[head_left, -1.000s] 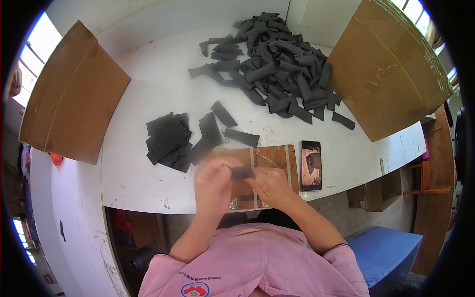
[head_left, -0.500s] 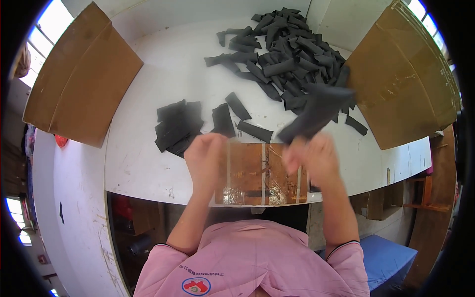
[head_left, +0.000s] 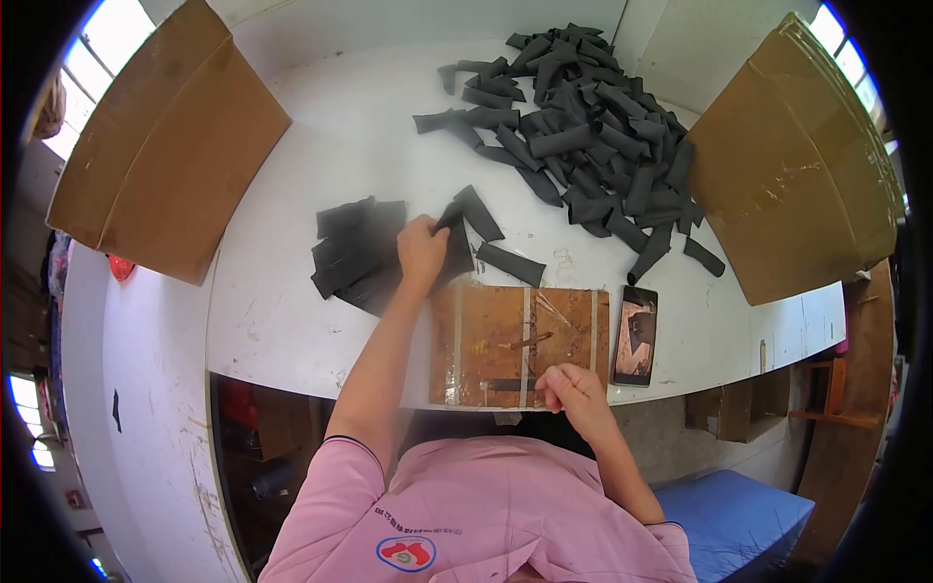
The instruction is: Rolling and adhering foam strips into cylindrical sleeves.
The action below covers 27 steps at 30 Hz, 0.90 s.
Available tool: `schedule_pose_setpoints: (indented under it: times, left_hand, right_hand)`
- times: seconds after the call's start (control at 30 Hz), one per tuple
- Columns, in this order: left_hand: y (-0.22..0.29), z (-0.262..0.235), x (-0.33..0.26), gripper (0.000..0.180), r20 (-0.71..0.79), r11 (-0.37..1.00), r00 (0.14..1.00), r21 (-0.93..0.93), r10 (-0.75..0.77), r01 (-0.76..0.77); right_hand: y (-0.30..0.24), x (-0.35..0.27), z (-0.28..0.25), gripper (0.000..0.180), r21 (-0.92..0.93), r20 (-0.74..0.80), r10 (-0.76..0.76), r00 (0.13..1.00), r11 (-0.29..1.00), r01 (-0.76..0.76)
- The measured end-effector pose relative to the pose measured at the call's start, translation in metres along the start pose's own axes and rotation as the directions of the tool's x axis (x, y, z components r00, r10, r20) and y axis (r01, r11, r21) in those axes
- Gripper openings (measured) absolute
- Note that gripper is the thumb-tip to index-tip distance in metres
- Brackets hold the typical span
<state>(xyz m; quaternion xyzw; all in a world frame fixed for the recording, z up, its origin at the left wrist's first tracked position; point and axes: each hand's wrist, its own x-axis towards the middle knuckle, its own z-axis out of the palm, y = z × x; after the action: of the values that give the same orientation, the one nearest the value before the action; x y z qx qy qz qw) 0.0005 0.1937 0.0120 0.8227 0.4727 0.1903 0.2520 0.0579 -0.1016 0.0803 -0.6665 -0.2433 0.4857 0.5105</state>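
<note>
My left hand (head_left: 422, 255) is closed on the edge of a dark grey fabric sleeve (head_left: 453, 255), beside a flat stack of similar grey pieces (head_left: 355, 248). Low over the near right part of a brown taped board (head_left: 486, 335), my right hand (head_left: 577, 396) has its fingers pinched together. Whatever those fingers hold, if anything, is hidden. Just beyond the board lies a loose grey sleeve (head_left: 511, 263), and another sleeve (head_left: 478, 212) slants behind it.
A large heap of rolled grey sleeves (head_left: 593, 136) fills the far right of the white table (head_left: 292, 340). Cardboard flaps stand at the left (head_left: 170, 146) and right (head_left: 797, 165). A phone (head_left: 635, 335) lies right of the board. A blue stool (head_left: 739, 520) is below the table.
A grey sleeve has left my right hand, which came down toward the board's near edge. My left hand has moved up and right onto another sleeve. The phone now shows fully.
</note>
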Motion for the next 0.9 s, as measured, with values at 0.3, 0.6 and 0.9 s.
schedule_pose_setpoints:
  times: [0.3, 0.6, 0.9]
  left_hand:
    - [0.037, -0.076, -0.137, 0.015, 0.578, -0.44, 0.816, -0.732, 0.004, 0.521]
    - [0.062, -0.059, -0.197, 0.023, 0.701, -0.325, 0.709, -0.653, 0.082, 0.684]
    - [0.066, -0.052, -0.205, 0.018, 0.842, -0.234, 0.538, -0.528, -0.025, 0.816]
  right_hand:
    - [-0.015, 0.006, 0.055, 0.02, -0.024, -0.024, -0.292, 0.956, 0.956, 0.291]
    - [-0.015, 0.011, 0.061, 0.017, 0.134, -0.285, -0.308, 0.908, 0.925, 0.356]
    - [-0.02, 0.005, 0.039, 0.013, -0.359, -0.387, -0.513, 0.766, 0.849, 0.387]
